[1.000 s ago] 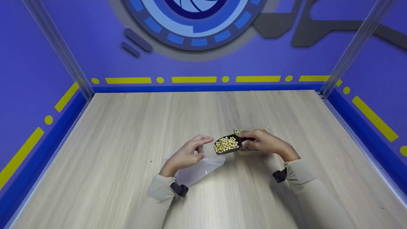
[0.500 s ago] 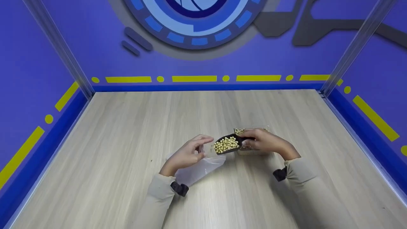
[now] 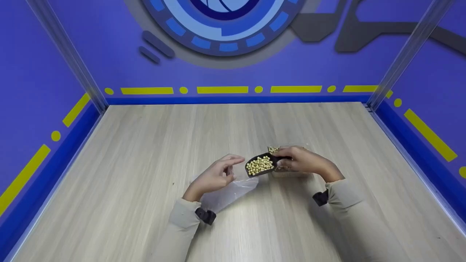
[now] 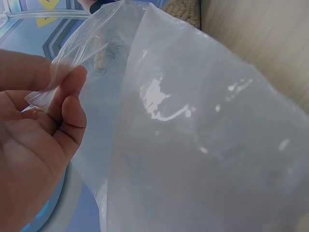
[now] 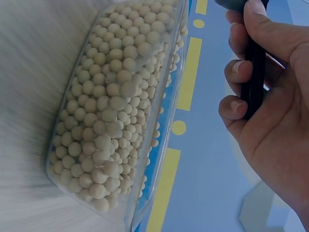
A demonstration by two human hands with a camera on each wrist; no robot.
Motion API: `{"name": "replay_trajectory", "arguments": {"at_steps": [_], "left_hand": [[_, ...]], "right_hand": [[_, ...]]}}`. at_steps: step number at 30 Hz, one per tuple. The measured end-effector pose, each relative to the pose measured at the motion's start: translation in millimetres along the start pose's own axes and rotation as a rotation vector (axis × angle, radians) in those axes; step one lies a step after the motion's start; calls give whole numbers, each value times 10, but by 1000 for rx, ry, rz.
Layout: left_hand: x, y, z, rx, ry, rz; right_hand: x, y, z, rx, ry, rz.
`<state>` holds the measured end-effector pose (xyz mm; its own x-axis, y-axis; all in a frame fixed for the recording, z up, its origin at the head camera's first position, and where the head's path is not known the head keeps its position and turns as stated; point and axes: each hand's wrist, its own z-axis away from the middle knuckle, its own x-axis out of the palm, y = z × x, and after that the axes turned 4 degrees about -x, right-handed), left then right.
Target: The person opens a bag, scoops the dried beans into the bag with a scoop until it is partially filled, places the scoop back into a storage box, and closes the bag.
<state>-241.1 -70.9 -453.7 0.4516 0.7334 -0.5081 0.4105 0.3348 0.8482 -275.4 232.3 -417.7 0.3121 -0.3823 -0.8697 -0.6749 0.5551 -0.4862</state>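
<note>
So the black scoop [image 3: 272, 157] is up in the air over the table, roughly between my two hands, heaped with small round yellowish balls [image 3: 259, 166]. Its lip points left, just beside the upper edge of a clear plastic bag [image 3: 227, 196]; can't tell if they actually touch. I can't make out anything inside the bag, and its film catches a few shiny highlights.

Right behind the scoop is a clear plastic box [image 3: 290, 174], lidless and holding loads of the same balls, piled unevenly so the surface slopes. It sits on the table, partly hidden under my right grip.

Speaking of which, my right grip [image 3: 307, 162] is wrapped round the scoop's black handle [image 5: 253, 82], fingers curled in and thumb up near the scoop end. My left grip [image 3: 213, 176] has the bag's edge pinched, some fingers folded in, index stretched toward the scoop with a gap between it and the thumb.

Both sleeves are beige, each with a black wrist mount [image 3: 205, 216] at the cuff. Table's [image 3: 145, 163] pale wood grain, and behind it there's a blue-purple back wall [image 3: 109, 54] with yellow dashes and dots along the bottom.
</note>
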Motion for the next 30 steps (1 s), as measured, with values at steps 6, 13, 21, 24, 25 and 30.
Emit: {"name": "replay_trajectory", "arguments": {"at_steps": [6, 13, 21, 24, 25, 30], "left_hand": [[-3, 13, 7, 4, -2, 3], [-4, 14, 7, -7, -1, 41], [-3, 15, 3, -3, -2, 50], [-4, 12, 4, -3, -2, 55], [-6, 11, 5, -3, -2, 59], [-6, 5, 5, -2, 0, 65]], "right_hand": [[-17, -5, -15, -13, -5, 8], [-31, -18, -35, -59, -1, 64], [-47, -37, -45, -76, -1, 109], [-51, -45, -51, -76, -3, 117], [-53, -49, -54, -75, -3, 118], [-62, -65, -56, -68, -8, 120]]}}
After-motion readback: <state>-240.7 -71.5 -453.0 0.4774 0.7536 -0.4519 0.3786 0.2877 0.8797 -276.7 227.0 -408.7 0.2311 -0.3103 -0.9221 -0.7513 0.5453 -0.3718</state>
